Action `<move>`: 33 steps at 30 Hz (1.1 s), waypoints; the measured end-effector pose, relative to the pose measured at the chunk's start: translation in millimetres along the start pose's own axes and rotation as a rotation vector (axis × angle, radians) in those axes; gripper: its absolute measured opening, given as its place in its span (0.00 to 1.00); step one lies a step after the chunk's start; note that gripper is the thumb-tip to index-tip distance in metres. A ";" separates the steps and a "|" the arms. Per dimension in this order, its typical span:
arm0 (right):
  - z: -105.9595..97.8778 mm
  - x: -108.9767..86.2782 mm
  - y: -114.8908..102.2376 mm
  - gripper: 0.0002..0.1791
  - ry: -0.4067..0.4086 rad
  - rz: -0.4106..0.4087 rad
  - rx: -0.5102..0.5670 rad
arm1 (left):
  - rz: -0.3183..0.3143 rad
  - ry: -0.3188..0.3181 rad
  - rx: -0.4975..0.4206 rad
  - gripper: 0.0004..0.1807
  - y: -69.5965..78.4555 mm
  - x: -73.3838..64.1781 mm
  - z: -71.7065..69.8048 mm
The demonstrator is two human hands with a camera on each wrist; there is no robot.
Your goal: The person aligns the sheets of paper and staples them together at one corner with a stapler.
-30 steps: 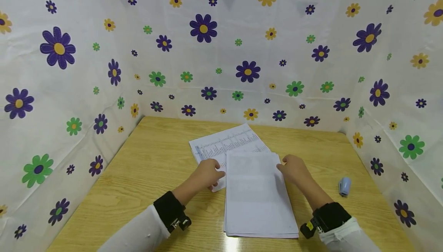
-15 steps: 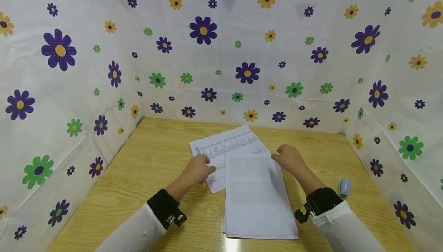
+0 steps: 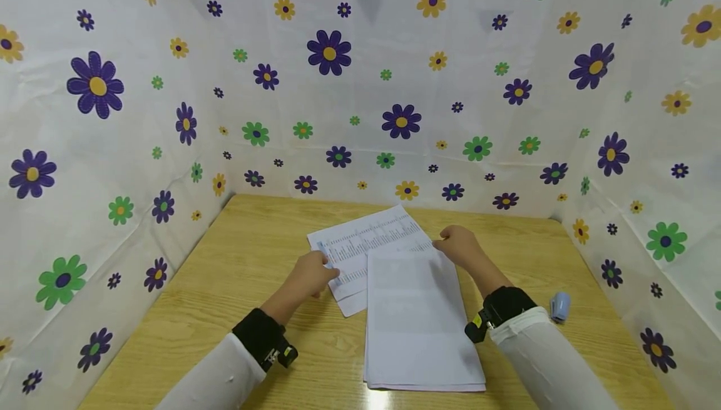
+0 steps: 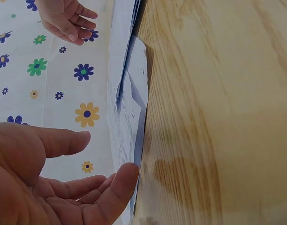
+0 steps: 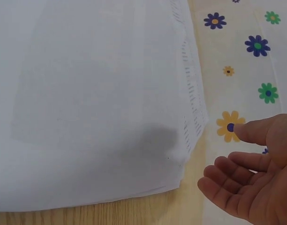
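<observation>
A stack of white paper sheets (image 3: 422,328) lies upright on the table, its top sheet blank. Printed sheets (image 3: 360,241) lie slanted under and behind it, showing rows of small text. My left hand (image 3: 308,277) is at the left edge of the printed sheets; in the left wrist view its fingers are loosely bent beside the paper, thumb apart, holding nothing. By the far right corner of the stack is my right hand (image 3: 460,248). The right wrist view shows that hand (image 5: 256,173) beside the sheets, its fingers relaxed and nothing between them.
A small light-blue stapler (image 3: 560,307) sits on the wooden table (image 3: 270,228) to the right. A white flower-patterned cloth (image 3: 270,41) stands behind and along both sides of the table. Both wrists wear black camera straps.
My left hand has drawn back leftward from the stack's edge to the printed sheets' left side. My right hand has moved farther away and slightly left. The papers stay put.
</observation>
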State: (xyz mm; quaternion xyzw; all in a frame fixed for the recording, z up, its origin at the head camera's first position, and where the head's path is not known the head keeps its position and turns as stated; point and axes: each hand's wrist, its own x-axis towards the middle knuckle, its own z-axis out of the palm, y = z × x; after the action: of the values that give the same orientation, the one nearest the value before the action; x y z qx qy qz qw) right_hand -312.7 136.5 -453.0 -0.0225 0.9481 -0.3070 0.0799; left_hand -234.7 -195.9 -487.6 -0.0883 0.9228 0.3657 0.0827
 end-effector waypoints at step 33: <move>16.6 48.3 6.8 0.31 -0.113 0.084 -0.064 | -0.155 0.119 -0.065 0.20 -14.3 76.4 -29.2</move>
State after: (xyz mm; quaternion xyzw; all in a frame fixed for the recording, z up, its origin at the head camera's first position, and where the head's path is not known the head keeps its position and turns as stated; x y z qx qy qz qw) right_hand -357.5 127.9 -476.9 -0.0026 0.9516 -0.2710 0.1451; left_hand -308.3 -234.2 -492.7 -0.1835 0.9041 0.3822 0.0529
